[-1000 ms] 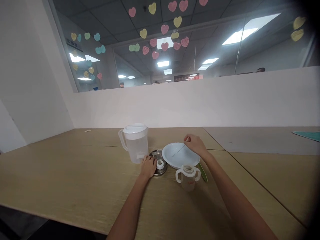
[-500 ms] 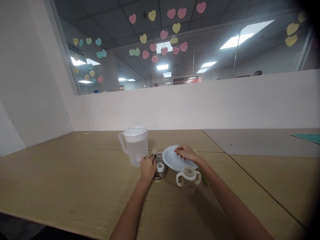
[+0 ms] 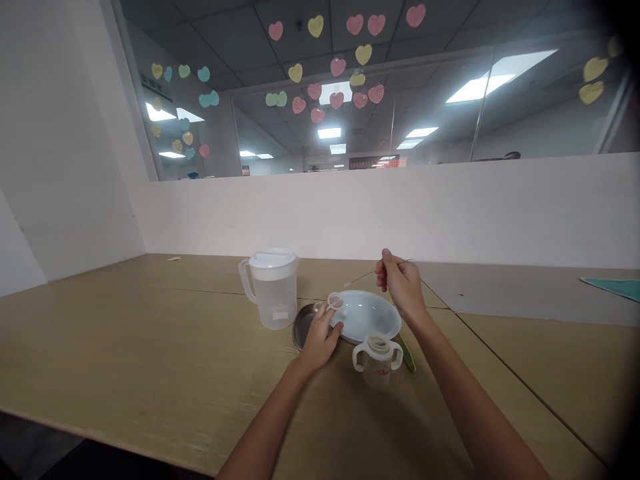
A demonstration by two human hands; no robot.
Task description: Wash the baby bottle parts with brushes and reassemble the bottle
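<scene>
My left hand [image 3: 320, 341] reaches over a round metal tray [image 3: 301, 327] and holds a small, clear, round cap-like piece [image 3: 335, 301] at its fingertips, by the left rim of a white bowl [image 3: 367, 313]. Raised above the bowl's right side, my right hand [image 3: 403, 283] pinches a thin stick [image 3: 361, 278] with a small pale tip pointing left toward the cap-like piece. A two-handled baby bottle [image 3: 377, 361] stands without its top in front of the bowl. My left hand covers much of the tray.
A translucent lidded pitcher [image 3: 273, 293] stands left of the tray. Something green and long [image 3: 407, 352] lies partly under the bowl's right edge. A teal cloth-like piece [image 3: 613, 288] rests at far right. A low white wall [image 3: 320, 217] closes the table's back.
My left hand has lifted the clear piece and shifted right toward the bowl. My right hand has risen out of the bowl, the thin stick now plainly showing in it.
</scene>
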